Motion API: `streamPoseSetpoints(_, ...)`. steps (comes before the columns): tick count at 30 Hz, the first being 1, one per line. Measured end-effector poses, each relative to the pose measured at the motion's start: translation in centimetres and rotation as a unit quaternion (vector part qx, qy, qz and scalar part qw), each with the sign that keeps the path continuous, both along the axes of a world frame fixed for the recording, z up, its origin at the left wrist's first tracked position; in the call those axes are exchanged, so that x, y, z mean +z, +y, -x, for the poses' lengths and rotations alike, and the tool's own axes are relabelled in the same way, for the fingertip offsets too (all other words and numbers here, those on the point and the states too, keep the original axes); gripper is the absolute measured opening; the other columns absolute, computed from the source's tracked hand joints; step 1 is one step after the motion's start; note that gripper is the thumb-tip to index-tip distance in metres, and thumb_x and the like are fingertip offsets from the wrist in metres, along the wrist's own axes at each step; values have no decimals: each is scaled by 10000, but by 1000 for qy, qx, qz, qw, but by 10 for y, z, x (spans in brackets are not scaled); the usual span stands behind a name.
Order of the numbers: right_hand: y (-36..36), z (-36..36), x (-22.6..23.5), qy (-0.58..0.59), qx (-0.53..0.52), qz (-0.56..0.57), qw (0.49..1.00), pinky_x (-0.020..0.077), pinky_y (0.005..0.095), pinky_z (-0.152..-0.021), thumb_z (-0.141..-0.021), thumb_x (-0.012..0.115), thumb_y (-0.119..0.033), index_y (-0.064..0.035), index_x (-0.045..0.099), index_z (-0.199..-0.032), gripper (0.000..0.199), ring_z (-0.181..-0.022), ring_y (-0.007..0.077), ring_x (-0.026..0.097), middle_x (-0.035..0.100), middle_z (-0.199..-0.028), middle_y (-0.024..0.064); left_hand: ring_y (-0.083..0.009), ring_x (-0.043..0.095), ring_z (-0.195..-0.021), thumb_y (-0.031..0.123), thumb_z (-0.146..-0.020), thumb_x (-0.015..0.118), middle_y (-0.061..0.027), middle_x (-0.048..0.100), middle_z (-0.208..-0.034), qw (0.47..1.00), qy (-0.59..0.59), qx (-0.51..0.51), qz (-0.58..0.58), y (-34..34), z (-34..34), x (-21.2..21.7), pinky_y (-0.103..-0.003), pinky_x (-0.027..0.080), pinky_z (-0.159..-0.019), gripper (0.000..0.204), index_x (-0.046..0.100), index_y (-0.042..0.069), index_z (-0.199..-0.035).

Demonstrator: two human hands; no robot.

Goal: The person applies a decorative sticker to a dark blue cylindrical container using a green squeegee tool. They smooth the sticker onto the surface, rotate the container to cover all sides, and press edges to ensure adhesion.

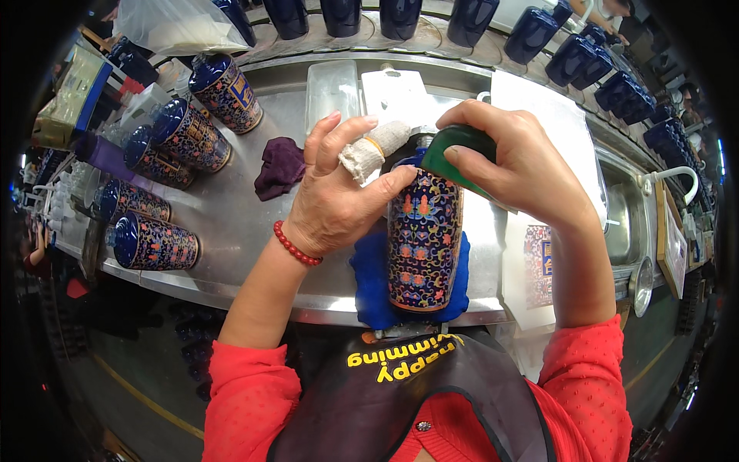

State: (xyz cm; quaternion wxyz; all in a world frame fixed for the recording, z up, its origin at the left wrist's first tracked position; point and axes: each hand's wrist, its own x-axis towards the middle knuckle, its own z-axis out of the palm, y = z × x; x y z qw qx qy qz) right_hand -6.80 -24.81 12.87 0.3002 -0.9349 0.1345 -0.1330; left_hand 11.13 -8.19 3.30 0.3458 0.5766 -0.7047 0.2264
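A dark blue bottle (425, 239) with a dense floral pattern lies in front of me on a bright blue cloth (371, 271), its neck pointing away. My left hand (342, 173) has its fingers spread, the thumb resting at the bottle's shoulder. A white cloth wrap (373, 154), banded in yellow, covers one of its fingers. My right hand (512, 150) grips a flat dark green scraper (459, 154) between thumb and fingers, its edge at the bottle's shoulder near the neck. What lies under the scraper is hidden.
Several patterned bottles (158, 245) lie or stand at the left, near a crumpled purple cloth (279, 166). A clear plastic tray (332, 91) sits behind. Patterned decal sheets (531, 266) are at the right, beside a metal sink (622, 215). Plain blue bottles (400, 17) line a conveyor at the back.
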Motion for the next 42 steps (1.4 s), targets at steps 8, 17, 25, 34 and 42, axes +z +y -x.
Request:
streamPoseSetpoints(8, 0, 0, 0, -3, -8, -5, 1000, 545, 350, -752, -877, 672, -97, 20, 657, -1110, 262, -779, 248, 692, 703, -870, 170, -284, 483, -1329, 121, -782, 771, -64, 699, -1244, 999, 33, 1, -2, 3, 0, -3, -531, 278, -1196, 348, 759, 243, -1108)
streamPoseSetpoints(17, 0, -2, -3, 4, -4, -20, 1000, 545, 346, -753, -883, 679, -104, 16, 660, -1111, 258, -776, 242, 691, 699, -860, 161, -285, 482, -1327, 92, -781, 761, -66, 697, -1257, 999, 37, -4, -6, 4, 1, -6, -536, 281, -1194, 403, 762, 229, -1160)
streamPoseSetpoints(25, -1, 8, -3, -34, -22, -34, 999, 544, 334, -746, -873, 693, -119, 2, 671, -1121, 277, -776, 222, 696, 700, -858, 142, -282, 485, -1320, 72, -776, 740, -71, 702, -1240, 999, 35, 1, -18, 7, 2, -9, -545, 282, -1189, 422, 757, 215, -1173)
streamPoseSetpoints(34, 2, 26, -13, -73, -61, -55, 994, 542, 305, -792, -909, 691, -150, -6, 687, -1152, 283, -845, 184, 693, 720, -936, 109, -318, 486, -1312, 111, -846, 699, -114, 698, -1243, 999, 30, 10, -18, 9, 9, -6, -545, 291, -1182, 439, 719, 129, -1284)
streamPoseSetpoints(42, 14, 50, -30, -90, -112, -105, 984, 518, 270, -810, -926, 687, -151, -2, 681, -1174, 289, -897, 131, 656, 695, -972, 68, -318, 410, -1393, 615, -1065, 330, -59, 717, -1211, 995, 8, 36, -88, 12, 40, 0, -564, 77, -1227, 746, 579, 26, -1448)
